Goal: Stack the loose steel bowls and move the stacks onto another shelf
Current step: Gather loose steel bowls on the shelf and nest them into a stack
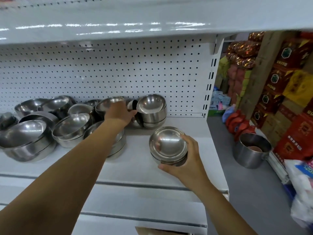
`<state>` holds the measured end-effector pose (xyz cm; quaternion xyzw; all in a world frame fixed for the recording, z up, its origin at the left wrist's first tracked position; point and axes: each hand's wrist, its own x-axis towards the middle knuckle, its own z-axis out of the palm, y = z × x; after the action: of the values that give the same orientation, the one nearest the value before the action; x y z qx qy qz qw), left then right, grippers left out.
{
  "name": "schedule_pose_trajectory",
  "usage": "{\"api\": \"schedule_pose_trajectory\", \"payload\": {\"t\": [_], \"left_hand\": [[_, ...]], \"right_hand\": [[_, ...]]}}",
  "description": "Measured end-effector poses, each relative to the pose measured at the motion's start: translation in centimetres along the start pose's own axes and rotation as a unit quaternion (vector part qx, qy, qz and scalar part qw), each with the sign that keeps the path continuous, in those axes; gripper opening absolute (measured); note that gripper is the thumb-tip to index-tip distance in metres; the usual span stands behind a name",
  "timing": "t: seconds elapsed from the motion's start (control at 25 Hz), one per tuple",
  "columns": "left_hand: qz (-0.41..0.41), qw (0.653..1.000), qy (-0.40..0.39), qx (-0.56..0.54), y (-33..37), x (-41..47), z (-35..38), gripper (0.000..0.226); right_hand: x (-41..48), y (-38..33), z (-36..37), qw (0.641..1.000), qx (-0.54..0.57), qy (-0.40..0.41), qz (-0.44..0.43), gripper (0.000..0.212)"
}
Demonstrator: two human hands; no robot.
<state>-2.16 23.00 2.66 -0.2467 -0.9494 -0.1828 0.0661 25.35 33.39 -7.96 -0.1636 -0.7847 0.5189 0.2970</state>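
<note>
Looks like mid-stacking to me. The white shop shelf (135, 167) has a pegboard back (118, 68). Most of its left half is covered in loose steel bowls (67, 126), some half-nested and some leaning on each other, from near the front edge right up to the back.

Toward the back right corner there's a back stack (152, 116) of a few bowls, with a tilted bowl (150, 103) propped crooked on top, mouth facing out. Near the front right corner is a small stack (168, 146), maybe two or three bowls nested. The right hand (188, 160) grips it from the side, thumb curled round the near wall and fingers wrapped over the far side. I can't tell if it's sitting on the shelf or just lifted off.

The left hand (120, 114) is stretched to the back, with the thumb at the rim of that tilted bowl. Its other fingers are hidden behind the hand, so I can't say whether they've clamped on anything.

My read is that this is the gathering step, with the move to another shelf not yet begun. The next move probably needs a proper hold on the crooked bowl, lifting it clear of its neighbours, then seating it square in the right-hand stack. Steel slides on steel, so a sloppy drop could tip it.

There's also a steel pot (250, 150) on the floor past the right end.
</note>
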Motion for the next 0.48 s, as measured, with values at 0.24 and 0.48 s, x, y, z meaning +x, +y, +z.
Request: {"api": "schedule_pose_trajectory", "payload": {"t": [0.24, 0.48], "left_hand": [[-0.022, 0.988, -0.079, -0.131, -1.5, 2.6, 1.0, 0.069], [-0.039, 0.972, -0.102, -0.208, -1.3, 2.7, 1.2, 0.051]], "right_hand": [[0.5, 0.4, 0.3, 1.0, -0.002, 0.006, 0.016, 0.113], [0.7, 0.5, 0.4, 1.0, -0.001, 0.015, 0.019, 0.11]]}}
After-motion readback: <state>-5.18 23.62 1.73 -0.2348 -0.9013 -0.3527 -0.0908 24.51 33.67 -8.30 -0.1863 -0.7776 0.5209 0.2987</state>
